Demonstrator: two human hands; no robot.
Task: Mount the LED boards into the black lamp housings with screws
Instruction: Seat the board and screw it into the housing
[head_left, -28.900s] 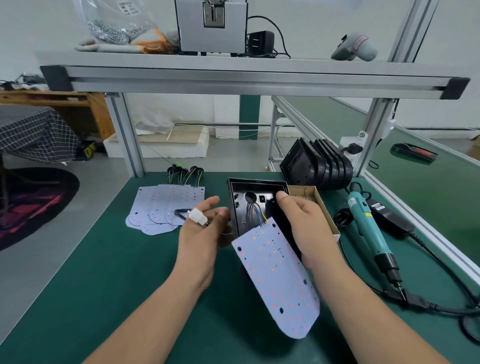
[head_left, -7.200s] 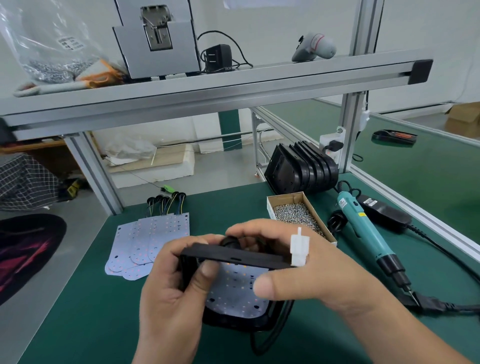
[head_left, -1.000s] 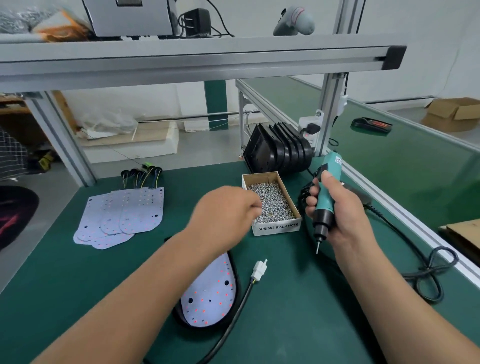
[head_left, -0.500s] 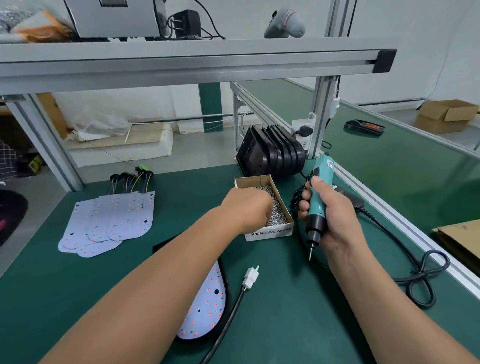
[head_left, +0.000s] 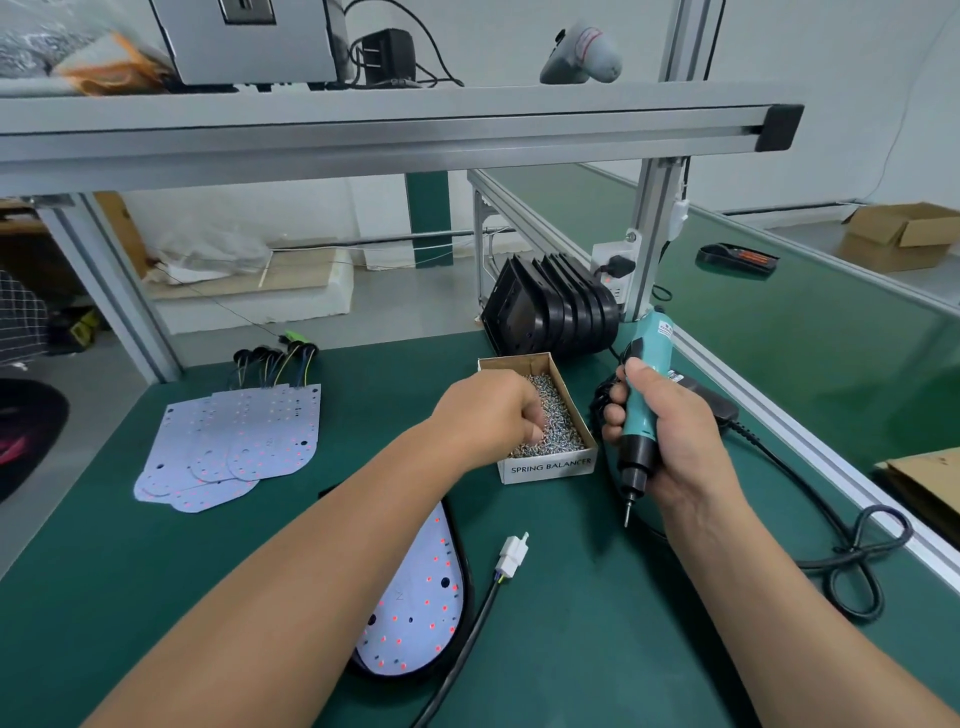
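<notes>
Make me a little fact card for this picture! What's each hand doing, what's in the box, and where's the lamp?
Left hand: fingers curled, pinching into the screws
Right hand: grips the teal screwdriver, tip pointing down
Cardboard box: full of small silver screws
Lamp housing: lies flat near the bottom of the view, LED board inside
Waiting: spare LED boards at the left, more black housings in a row behind the box
</notes>
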